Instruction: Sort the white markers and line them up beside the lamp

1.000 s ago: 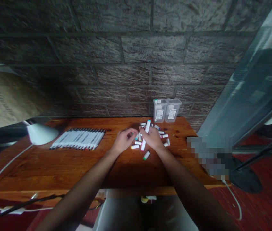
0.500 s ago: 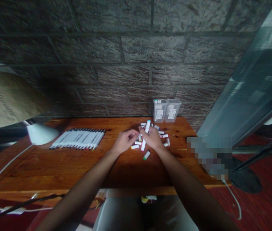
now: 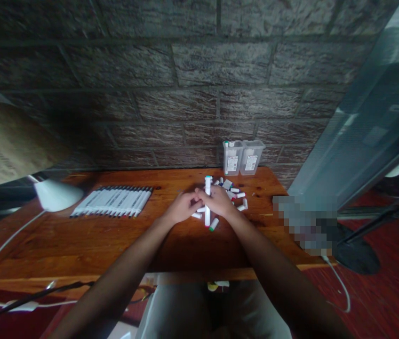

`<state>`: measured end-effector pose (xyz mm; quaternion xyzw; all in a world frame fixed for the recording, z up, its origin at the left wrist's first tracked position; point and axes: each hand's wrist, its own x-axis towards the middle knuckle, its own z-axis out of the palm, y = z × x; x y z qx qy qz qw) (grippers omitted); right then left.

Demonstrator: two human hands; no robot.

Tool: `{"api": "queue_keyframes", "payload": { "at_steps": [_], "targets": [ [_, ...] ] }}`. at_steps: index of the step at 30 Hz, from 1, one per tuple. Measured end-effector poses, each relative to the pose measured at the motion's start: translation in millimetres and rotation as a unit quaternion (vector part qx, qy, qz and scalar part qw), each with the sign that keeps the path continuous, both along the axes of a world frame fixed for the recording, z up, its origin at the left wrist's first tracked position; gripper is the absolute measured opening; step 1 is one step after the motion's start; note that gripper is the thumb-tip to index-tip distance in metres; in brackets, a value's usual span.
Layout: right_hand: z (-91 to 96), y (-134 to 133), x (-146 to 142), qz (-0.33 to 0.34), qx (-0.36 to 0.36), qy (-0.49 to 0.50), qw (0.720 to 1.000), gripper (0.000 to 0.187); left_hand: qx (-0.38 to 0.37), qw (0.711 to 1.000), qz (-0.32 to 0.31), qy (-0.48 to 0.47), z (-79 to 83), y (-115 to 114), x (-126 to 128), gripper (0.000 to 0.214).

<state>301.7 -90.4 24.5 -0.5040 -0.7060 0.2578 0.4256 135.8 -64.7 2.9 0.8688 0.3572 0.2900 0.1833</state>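
Observation:
My right hand point(image 3: 219, 201) is closed around a white marker point(image 3: 207, 184) that stands almost upright, its top end poking above my fingers and its lower end below them. My left hand point(image 3: 181, 208) is closed too, its fingertips meeting the right hand at the marker; what it pinches is hidden. Several loose white marker caps point(image 3: 236, 193) with coloured ends lie scattered just behind and right of my hands, and one green-tipped cap point(image 3: 214, 224) lies in front of them on the wooden table point(image 3: 79, 240).
A neat row of white markers point(image 3: 113, 202) lies at the left. Two clear plastic boxes point(image 3: 242, 157) stand against the brick wall. A white lamp point(image 3: 56, 194) with its cable sits far left. A fan base point(image 3: 358, 254) and a cable lie at the right on the floor.
The marker in my right hand has swung from slanted to nearly upright. My left hand has moved in until its fingers touch the right hand. The view has shifted slightly.

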Motion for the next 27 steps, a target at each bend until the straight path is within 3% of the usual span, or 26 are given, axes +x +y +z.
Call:
{"api": "queue_keyframes", "payload": {
  "at_steps": [7,13,27],
  "targets": [
    [-0.5,1.6,-0.7,-0.036,0.032,0.019,0.999,0.036,0.017,0.999,0.028,-0.001,7.1,-3.4,2.4,0.025],
    [-0.9,2.8,0.3,-0.071,0.046,0.028,0.996,0.039,0.013,1.000,0.016,-0.020,8.0,-4.6,2.7,0.021],
    [-0.9,2.5,0.2,-0.056,0.030,0.025,0.998,0.040,0.010,0.999,0.018,0.025,5.0,-2.4,1.4,0.036]
  ]
}}
